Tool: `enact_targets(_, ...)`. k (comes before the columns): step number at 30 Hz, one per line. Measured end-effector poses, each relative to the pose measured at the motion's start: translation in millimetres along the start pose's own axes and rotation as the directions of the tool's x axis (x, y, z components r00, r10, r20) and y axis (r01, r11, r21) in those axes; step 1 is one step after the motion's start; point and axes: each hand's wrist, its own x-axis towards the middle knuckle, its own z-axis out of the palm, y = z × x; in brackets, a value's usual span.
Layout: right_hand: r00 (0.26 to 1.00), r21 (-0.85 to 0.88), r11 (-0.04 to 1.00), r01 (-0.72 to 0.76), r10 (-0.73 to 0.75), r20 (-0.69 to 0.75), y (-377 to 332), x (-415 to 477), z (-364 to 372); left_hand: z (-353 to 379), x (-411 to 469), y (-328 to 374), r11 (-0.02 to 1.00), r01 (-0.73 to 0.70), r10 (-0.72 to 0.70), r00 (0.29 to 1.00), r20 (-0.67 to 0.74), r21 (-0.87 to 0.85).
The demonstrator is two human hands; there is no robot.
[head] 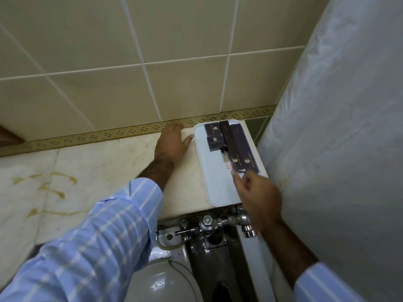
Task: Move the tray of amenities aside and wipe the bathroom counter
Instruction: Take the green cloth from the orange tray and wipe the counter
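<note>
A white rectangular tray (pixel 216 184) lies at the right end of the cream marble counter (pixel 104 162), against the tiled wall. Several dark amenity boxes (pixel 237 144) and a small clear tube (pixel 225 159) lie on its far half. My left hand (pixel 172 142) rests flat on the counter just left of the tray, fingers spread, thumb touching the tray's left rim. My right hand (pixel 257 195) hovers over the tray's near right corner, fingers loosely curled and pointing at the boxes, holding nothing. No cloth is in view.
Brownish stains (pixel 48 186) mark the counter at left. Below the counter's front edge are chrome valves and pipes (pixel 207 223) and a white toilet (pixel 161 282). A pale shower curtain (pixel 340 149) hangs close on the right. Beige wall tiles (pixel 130 62) stand behind.
</note>
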Motion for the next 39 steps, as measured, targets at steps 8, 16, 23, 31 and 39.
enact_targets(8,0.835,-0.235,0.813,0.533,-0.459,0.304,-137,60,45,-105,-78,-104,0.936,-0.011,0.044,0.995,-0.087,0.351)
enact_targets(16,0.595,-0.048,0.643,0.764,-0.674,0.437,-310,-62,125,-238,-215,-274,0.861,0.389,-0.295,0.906,-0.303,0.328)
enact_targets(23,0.375,0.168,0.575,0.801,-0.701,0.606,-407,-193,170,-281,-318,-375,0.755,0.591,-0.522,0.804,-0.283,0.285)
enact_targets(31,0.428,0.05,0.646,0.761,-0.559,0.711,-431,-279,192,-246,-334,-395,0.64,0.761,-0.749,0.649,-0.136,0.108)
enact_targets(39,0.58,0.124,0.842,0.525,-0.461,0.672,-432,-291,200,-236,-326,-410,0.276,0.756,-0.939,0.344,0.002,-0.593)
